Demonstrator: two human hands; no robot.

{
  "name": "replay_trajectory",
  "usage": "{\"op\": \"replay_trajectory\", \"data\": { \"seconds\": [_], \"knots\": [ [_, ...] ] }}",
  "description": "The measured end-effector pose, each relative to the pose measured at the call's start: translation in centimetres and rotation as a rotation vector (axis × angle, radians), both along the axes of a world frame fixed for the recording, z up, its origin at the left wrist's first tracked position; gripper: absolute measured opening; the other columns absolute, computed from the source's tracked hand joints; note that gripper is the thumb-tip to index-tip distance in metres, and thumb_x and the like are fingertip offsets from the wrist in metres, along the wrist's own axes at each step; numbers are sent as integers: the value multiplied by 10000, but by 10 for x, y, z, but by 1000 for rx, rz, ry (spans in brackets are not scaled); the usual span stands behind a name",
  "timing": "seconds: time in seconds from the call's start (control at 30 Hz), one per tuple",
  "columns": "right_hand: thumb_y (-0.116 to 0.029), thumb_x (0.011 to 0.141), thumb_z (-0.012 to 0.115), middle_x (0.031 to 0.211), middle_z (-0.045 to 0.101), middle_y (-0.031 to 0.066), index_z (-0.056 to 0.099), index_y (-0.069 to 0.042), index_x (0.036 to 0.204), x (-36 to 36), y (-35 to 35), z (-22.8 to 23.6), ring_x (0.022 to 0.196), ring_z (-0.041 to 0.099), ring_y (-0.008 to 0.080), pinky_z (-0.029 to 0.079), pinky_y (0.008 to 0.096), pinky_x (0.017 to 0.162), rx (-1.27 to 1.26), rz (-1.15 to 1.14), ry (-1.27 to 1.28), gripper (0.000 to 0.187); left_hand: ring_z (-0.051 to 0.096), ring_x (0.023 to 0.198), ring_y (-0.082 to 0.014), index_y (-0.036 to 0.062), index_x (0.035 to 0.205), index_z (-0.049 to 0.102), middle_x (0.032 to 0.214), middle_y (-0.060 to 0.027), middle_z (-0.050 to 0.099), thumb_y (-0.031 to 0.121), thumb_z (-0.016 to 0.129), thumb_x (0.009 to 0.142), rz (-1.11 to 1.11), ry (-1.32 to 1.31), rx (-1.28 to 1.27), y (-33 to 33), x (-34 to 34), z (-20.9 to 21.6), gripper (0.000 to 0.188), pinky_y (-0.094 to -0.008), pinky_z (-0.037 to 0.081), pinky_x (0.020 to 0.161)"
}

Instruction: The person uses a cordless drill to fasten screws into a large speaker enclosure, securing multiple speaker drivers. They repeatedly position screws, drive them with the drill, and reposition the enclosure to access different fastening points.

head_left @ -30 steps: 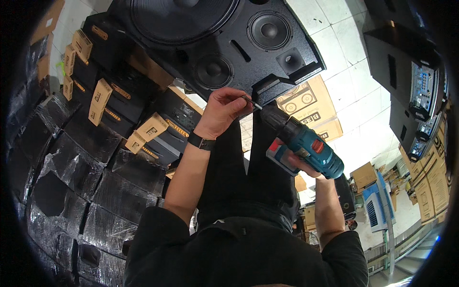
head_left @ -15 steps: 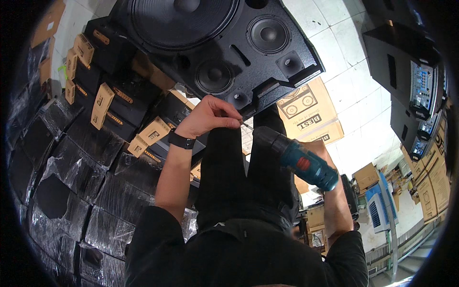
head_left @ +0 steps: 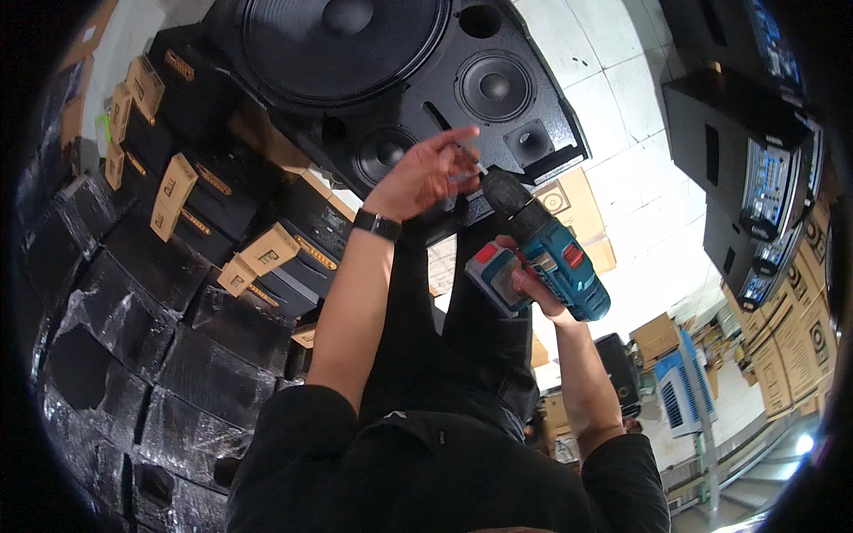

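Observation:
My right hand point(head_left: 535, 289) is wrapped round the grip of a teal and black cordless drill point(head_left: 553, 253), its battery turned toward me. The black chuck points up and left, with a thin bit point(head_left: 481, 167) sticking out. Beside that bit is my left hand point(head_left: 425, 182), a dark watch on its wrist. Its fingers are spread and slightly blurred; whether they touch the bit is hard to tell. Beyond both hands lies a large black speaker cabinet point(head_left: 413, 111), its big round cone point(head_left: 342, 40) and smaller drivers uncovered. My left hand covers part of its near edge.
Plastic-wrapped black boxes point(head_left: 191, 355) are stacked along the left. Small cartons point(head_left: 269, 249) rest on black cabinets nearby. A flat carton point(head_left: 577, 209) lies on the tiled floor point(head_left: 640, 178) beside the speaker. Black cabinets with lit panels point(head_left: 771, 182) and more cartons point(head_left: 791, 333) stand at right.
The right hand has turned the drill, bringing its battery into sight and raising the chuck. My left hand has moved up and right, from a pinch at the bit tip to spread fingers.

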State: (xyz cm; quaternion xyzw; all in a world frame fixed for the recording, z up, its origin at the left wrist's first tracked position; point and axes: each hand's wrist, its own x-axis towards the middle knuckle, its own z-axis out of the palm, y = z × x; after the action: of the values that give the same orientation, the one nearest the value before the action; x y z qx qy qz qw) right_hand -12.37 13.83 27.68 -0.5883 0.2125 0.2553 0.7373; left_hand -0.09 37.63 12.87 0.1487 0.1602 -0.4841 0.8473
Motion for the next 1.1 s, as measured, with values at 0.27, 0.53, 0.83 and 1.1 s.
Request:
{"op": "replay_trajectory", "data": {
  "seconds": [0.27,0.53,0.83,1.1],
  "knots": [
    [-36,900,745,1193,740,77,650,-57,1329,68,-49,-85,1015,691,169,550,335,883,-293,230,-49,440,605,1255,-295,-39,1422,528,1371,-163,627,508,283,1095,395,490,71,-101,38,-141,683,-441,464,1119],
    [-87,951,712,789,631,-33,691,-114,1350,91,-55,-158,647,533,44,429,242,592,-465,487,-11,400,506,1409,-355,-110,1531,368,1553,-252,480,559,275,996,691,454,-294,-119,35,-173,863,-478,390,1196],
    [-93,834,795,850,734,125,691,-1,989,124,-18,-153,722,733,225,566,342,692,-634,492,-65,208,463,1459,-365,-111,1524,386,1590,-260,435,462,270,999,688,362,-289,-111,37,-170,786,-504,396,1208],
    [-69,822,776,806,729,121,683,17,936,130,4,-157,698,728,218,563,335,673,-642,417,-240,170,462,1455,-348,-90,1514,410,1584,-235,451,477,288,1006,771,379,-598,-116,30,-186,771,-496,365,1230]
  ]
}}
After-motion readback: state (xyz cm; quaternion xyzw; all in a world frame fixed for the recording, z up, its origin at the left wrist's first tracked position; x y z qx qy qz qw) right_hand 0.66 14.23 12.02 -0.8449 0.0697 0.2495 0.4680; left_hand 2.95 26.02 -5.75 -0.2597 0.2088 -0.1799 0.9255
